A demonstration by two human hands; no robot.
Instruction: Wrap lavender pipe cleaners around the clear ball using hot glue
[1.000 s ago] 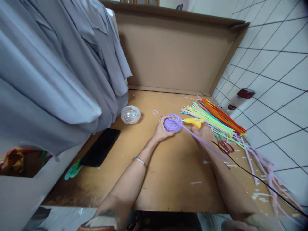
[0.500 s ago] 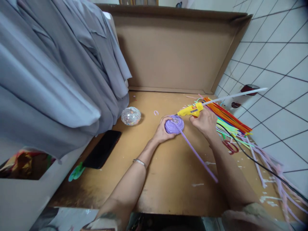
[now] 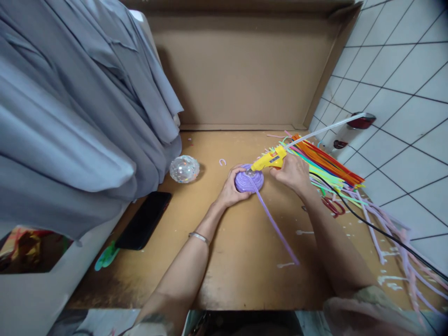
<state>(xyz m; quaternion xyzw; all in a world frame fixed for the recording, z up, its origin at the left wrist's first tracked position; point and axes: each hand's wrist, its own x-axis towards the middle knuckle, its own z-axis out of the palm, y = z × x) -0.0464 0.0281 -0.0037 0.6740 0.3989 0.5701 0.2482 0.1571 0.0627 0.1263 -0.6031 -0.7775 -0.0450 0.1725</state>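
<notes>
A round purple coil point(image 3: 249, 183) of wound pipe cleaner has a clear part showing at its top, and a long purple tail point(image 3: 273, 221) runs from it toward the front right. My left hand point(image 3: 231, 189) is wrapped around the coil's left side. In my right hand point(image 3: 293, 173) is a yellow glue gun point(image 3: 269, 159), its tip at the top of the coil. A long clear glue stick point(image 3: 325, 129) sticks out of the gun's back end.
Left of my hands are a clear faceted ball point(image 3: 184, 169), a black phone point(image 3: 144, 220) and grey cloth point(image 3: 87, 102). Coloured pipe cleaners point(image 3: 329, 163), red-handled scissors point(image 3: 333, 206) and a black cord point(image 3: 371, 229) lie right. A cardboard panel point(image 3: 238, 70) stands behind.
The glue gun's tip has moved down and inward over the coil's top, and the gun tilts more. The whole view has shifted slightly.
</notes>
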